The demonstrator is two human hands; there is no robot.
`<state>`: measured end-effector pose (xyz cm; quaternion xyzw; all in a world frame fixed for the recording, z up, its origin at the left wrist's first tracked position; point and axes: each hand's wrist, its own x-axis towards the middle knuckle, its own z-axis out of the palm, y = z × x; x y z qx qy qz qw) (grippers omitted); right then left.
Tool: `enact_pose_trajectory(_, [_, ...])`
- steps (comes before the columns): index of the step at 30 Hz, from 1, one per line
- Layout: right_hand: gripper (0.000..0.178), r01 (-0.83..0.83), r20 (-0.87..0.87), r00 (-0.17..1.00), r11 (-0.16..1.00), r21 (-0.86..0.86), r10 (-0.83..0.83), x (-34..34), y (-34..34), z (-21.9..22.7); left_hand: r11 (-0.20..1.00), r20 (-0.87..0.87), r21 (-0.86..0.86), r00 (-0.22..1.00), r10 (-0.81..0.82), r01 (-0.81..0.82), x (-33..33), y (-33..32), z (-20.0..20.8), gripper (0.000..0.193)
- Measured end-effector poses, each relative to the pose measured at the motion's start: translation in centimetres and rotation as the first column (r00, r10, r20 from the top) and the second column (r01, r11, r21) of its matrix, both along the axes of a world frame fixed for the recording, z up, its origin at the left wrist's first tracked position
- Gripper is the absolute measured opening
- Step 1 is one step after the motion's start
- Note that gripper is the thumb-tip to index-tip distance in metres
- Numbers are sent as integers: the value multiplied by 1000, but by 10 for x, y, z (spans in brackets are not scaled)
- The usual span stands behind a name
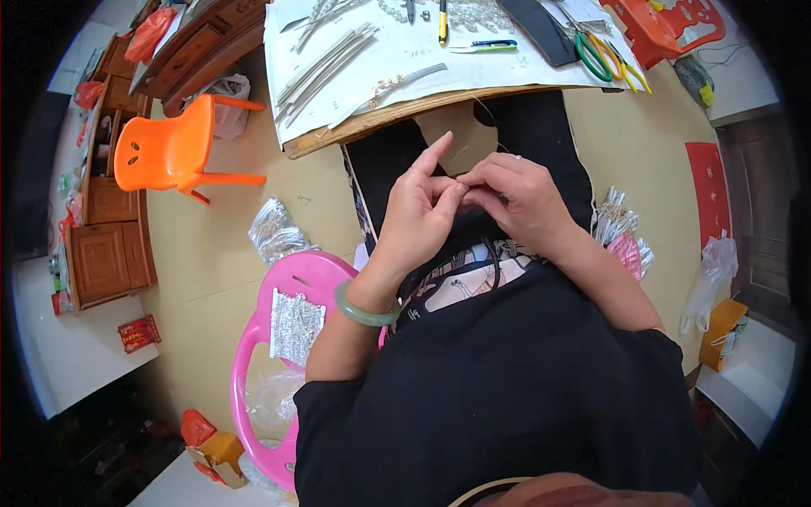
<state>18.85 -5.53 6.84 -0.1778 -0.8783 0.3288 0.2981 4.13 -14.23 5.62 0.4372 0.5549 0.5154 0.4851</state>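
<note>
Over my lap, in front of the table edge, my left hand (422,201) and my right hand (525,201) meet at the fingertips. The left thumb presses against bent fingers while its index finger points up. My right thumb and fingers pinch at the same spot. Whatever lies between them is too small to make out. A thin thread or wire (485,111) curves up near the right hand toward the table. On the white-covered table (397,63) lie a bundle of pale strips (328,74), small gold pieces (384,88), a yellow-and-black pen-like tool (443,27) and green-handled scissors (593,57).
Yellow-handled pliers (629,69) and a black flat piece (541,32) lie at the table's right. A pink chair (249,363) bearing a card of silver chain (296,328) stands at my left. Silver bundles (277,230) lie on the floor near an orange chair (173,148).
</note>
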Motion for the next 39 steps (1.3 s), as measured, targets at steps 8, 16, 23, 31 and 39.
enact_pose_trajectory(8, [9, 32, 50, 998, 995, 97, -37, -1, 2, -2, 995, 349, -94, 937, -3, 39, -3, 2, 6, 53])
enact_pose_trajectory(16, [9, 13, 43, 999, 995, 96, -17, -2, 5, -4, 996, 298, -75, 954, -32, 57, -5, 3, 8, 47])
enact_pose_trajectory(23, [10, -78, 154, 986, 990, 113, 60, 0, 2, 1, 980, 130, -200, 991, 21, 5, -7, 0, 6, 53])
enact_pose_trajectory(31, [11, 65, 109, 993, 988, -137, -50, 1, -4, 3, 998, -45, -53, 998, 41, -43, -8, 3, 1, 46])
enact_pose_trajectory(39, [9, -291, -313, 950, 415, -862, 17, 2, -3, 9, 910, 128, 397, 975, -184, 119, 10, 4, 2, 97])
